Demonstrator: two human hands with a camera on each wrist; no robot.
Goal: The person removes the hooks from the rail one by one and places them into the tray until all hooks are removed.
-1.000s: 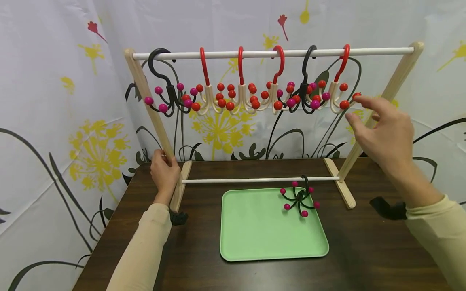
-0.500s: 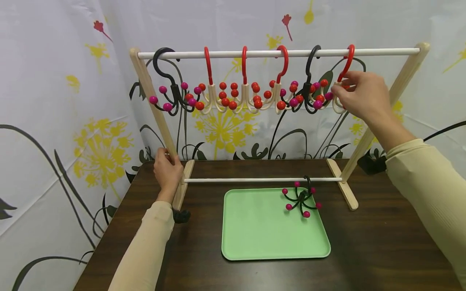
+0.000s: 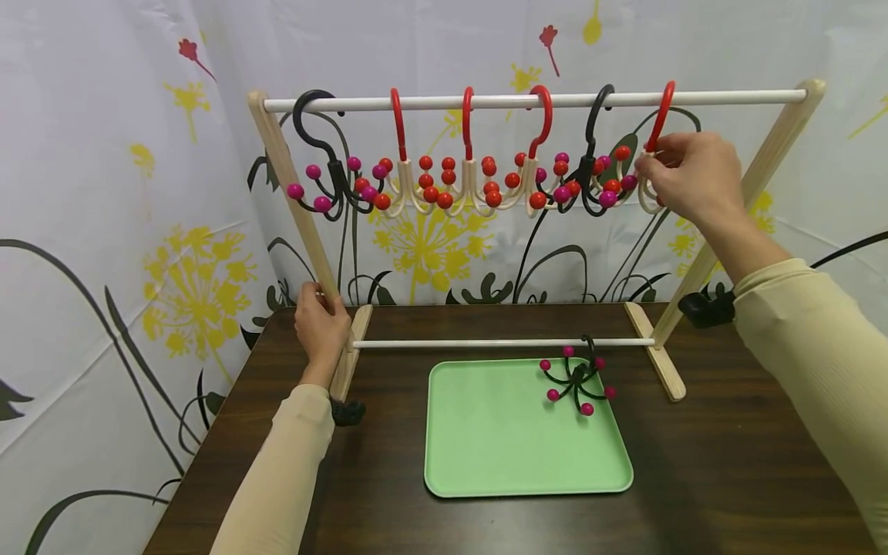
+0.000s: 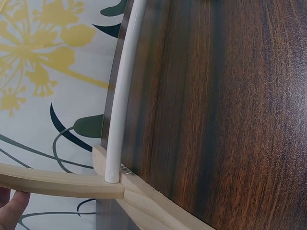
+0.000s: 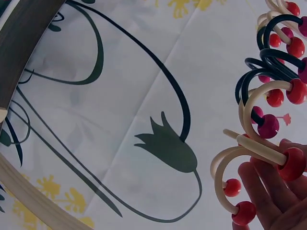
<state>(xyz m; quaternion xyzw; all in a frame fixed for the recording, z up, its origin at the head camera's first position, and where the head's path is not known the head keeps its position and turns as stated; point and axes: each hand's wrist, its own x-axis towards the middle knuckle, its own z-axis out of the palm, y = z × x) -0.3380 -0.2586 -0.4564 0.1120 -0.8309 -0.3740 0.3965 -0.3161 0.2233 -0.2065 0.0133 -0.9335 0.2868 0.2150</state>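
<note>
My right hand [image 3: 702, 176] pinches the rightmost octopus-shaped hook hanger [image 3: 662, 116] just below its red hook, which hangs over the white top rod [image 3: 430, 103]. In the right wrist view, its cream arms [image 5: 256, 147] tipped with red balls lie in front of the fingers. My left hand [image 3: 322, 327] grips the rack's wooden left post [image 3: 298, 220] low down, near the foot. Along the rod hang several similar hangers, some cream with red hooks [image 3: 469, 123], some black with magenta balls [image 3: 338, 181]. Another black hanger [image 3: 578, 378] lies on the green tray [image 3: 513, 432].
The rack stands on a dark wooden table [image 3: 527, 528], its lower white rod [image 3: 486, 344] behind the tray. Its right post [image 3: 756, 181] stands behind my right forearm. A flower-printed curtain [image 3: 104, 116] hangs at the back and left.
My right hand has come left from beside the rightmost hanger and taken hold of it below the hook; the hook has since turned slightly. My left hand stays on the post.
</note>
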